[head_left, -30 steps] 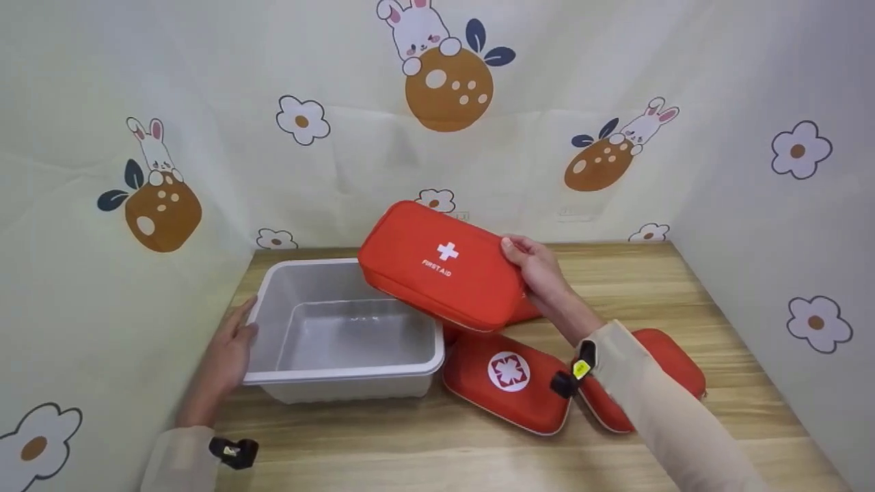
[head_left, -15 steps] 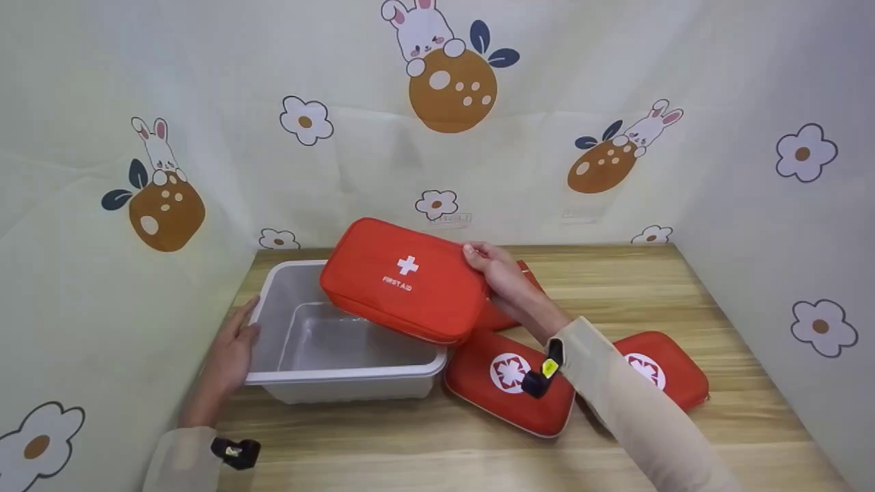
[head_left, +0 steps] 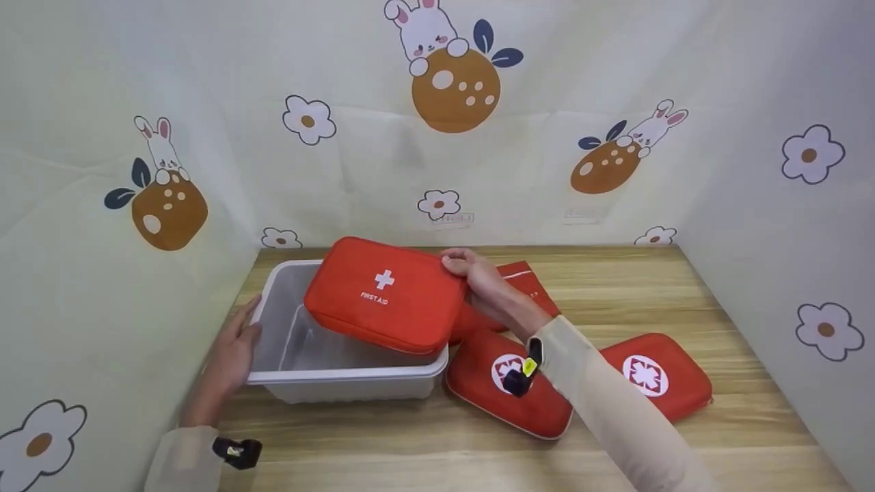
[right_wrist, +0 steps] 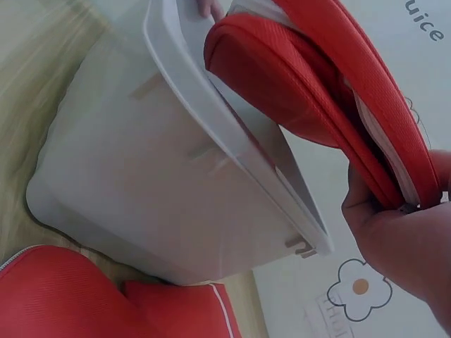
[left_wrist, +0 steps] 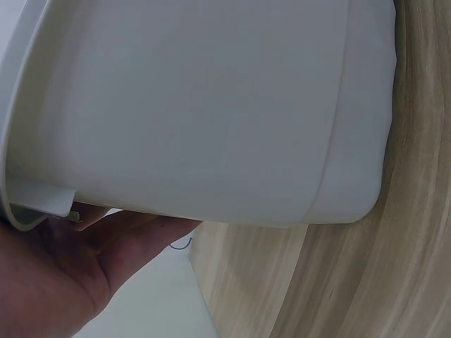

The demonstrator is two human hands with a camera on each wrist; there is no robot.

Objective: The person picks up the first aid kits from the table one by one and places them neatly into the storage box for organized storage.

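Observation:
In the head view my right hand (head_left: pixel 478 277) pinches the right edge of a red first aid bag (head_left: pixel 386 294), thumb on its front. The bag hangs tilted over the right part of a grey plastic bin (head_left: pixel 345 374). Seen from the right wrist, the bag (right_wrist: pixel 282 91) is held at its zipped edge, above the bin's rim. My left hand (head_left: pixel 232 348) holds the bin at its left side, under the rim; the left wrist view shows its fingers against the outer wall (left_wrist: pixel 211 105). The fingers behind the bag are hidden.
Right of the bin lie a red hard-shell case (head_left: pixel 509 403), a second such case (head_left: pixel 656 376) partly behind my right sleeve, and a flat red pouch (head_left: pixel 526 283) partly hidden by my hand. All rest on the wooden table (head_left: pixel 383 451). Patterned sheets stand around it.
My right hand has carried the first aid bag left and down, further over the bin. More of the red pouch and the right case shows. The left hand stays at the bin.

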